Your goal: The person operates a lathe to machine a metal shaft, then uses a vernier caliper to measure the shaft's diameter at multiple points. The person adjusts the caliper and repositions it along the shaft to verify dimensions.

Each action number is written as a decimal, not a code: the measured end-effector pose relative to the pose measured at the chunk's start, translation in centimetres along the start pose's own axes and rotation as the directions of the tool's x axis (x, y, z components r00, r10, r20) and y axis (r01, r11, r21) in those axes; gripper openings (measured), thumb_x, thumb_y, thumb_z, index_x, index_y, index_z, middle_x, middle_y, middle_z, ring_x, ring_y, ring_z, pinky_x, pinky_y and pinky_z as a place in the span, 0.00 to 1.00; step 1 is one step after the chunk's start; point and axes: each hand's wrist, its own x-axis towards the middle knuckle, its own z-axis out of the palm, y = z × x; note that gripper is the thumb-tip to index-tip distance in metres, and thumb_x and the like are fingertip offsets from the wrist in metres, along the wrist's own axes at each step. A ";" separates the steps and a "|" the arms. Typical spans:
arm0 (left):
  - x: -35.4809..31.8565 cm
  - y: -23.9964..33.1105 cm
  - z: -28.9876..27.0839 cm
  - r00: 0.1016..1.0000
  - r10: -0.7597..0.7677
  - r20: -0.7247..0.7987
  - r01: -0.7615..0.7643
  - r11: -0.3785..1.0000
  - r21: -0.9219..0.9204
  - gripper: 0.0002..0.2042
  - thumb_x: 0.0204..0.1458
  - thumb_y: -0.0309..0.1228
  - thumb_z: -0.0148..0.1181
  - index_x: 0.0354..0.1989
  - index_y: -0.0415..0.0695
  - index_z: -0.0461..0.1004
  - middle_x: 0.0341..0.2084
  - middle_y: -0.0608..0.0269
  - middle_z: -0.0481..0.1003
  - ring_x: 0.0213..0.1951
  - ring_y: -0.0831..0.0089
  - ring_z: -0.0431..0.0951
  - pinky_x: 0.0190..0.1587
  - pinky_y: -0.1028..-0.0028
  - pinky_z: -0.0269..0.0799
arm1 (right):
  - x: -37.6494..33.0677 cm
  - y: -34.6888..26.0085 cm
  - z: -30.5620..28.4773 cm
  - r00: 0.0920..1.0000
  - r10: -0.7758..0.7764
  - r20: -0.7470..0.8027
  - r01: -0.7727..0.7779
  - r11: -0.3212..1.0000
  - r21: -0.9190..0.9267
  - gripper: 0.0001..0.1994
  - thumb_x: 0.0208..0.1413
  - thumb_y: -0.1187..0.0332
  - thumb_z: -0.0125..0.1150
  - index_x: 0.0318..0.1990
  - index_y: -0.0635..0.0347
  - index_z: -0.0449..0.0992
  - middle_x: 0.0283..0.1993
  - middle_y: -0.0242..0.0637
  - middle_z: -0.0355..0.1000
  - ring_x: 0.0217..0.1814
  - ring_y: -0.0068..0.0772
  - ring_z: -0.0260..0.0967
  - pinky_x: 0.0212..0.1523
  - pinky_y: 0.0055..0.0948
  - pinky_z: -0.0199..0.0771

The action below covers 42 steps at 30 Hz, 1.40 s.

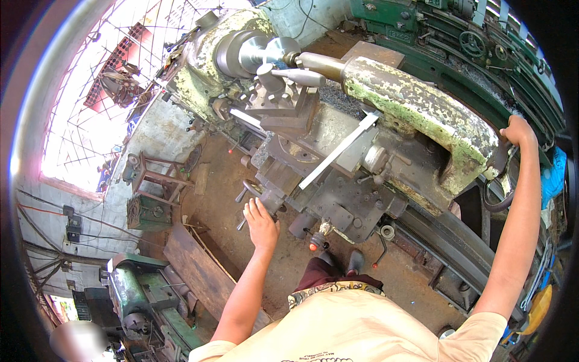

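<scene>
i see my left hand [262,224] laid over the cross-slide handwheel [271,196], fingers partly extended; i can't tell whether it grips. my right hand [518,131] curls closed around the upper part of the tailstock handwheel [499,206], at the right end of the tailstock [422,99]. up by the chuck [228,54], a shiny metal workpiece [253,54] sits between it and the tailstock; a pale bar [341,148] lies across the carriage.

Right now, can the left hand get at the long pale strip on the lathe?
Likely yes: the left hand is close to the near end of the long pale strip, and nothing visible covers that end.
</scene>
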 end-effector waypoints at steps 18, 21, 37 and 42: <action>5.1 -3.0 -2.5 0.843 -0.126 0.524 0.182 0.982 -0.057 0.57 0.40 0.45 0.77 0.74 0.29 0.49 0.73 0.38 0.57 0.76 0.50 0.55 0.76 0.36 0.40 | 0.5 0.1 0.2 0.999 0.030 0.033 -0.029 0.999 -0.035 0.26 0.54 0.54 0.74 0.50 0.70 0.82 0.55 0.60 0.78 0.59 0.56 0.78 0.59 0.47 0.78; 8.0 -5.7 -3.2 0.738 0.046 0.673 0.187 0.945 -0.270 0.58 0.31 0.50 0.82 0.70 0.28 0.59 0.63 0.36 0.70 0.68 0.48 0.69 0.72 0.51 0.59 | 0.5 0.1 0.1 0.999 0.028 0.028 -0.027 0.999 -0.034 0.26 0.54 0.54 0.74 0.50 0.70 0.82 0.56 0.60 0.78 0.59 0.56 0.77 0.60 0.47 0.78; 6.9 -5.7 -2.9 0.828 -0.024 0.560 0.233 0.924 -0.305 0.56 0.25 0.56 0.82 0.66 0.36 0.67 0.59 0.44 0.76 0.62 0.52 0.76 0.65 0.58 0.70 | 1.7 0.7 0.5 0.998 -0.001 0.066 0.002 1.000 -0.018 0.27 0.54 0.54 0.73 0.50 0.72 0.82 0.55 0.62 0.78 0.59 0.56 0.78 0.59 0.47 0.78; 6.0 -4.5 -3.3 0.873 -0.069 0.484 0.193 0.958 -0.212 0.57 0.26 0.56 0.81 0.68 0.38 0.66 0.62 0.47 0.74 0.64 0.53 0.74 0.66 0.54 0.68 | 1.2 0.5 0.3 0.998 0.013 0.059 -0.012 1.000 -0.015 0.26 0.54 0.54 0.73 0.47 0.72 0.82 0.52 0.61 0.79 0.57 0.55 0.79 0.58 0.46 0.78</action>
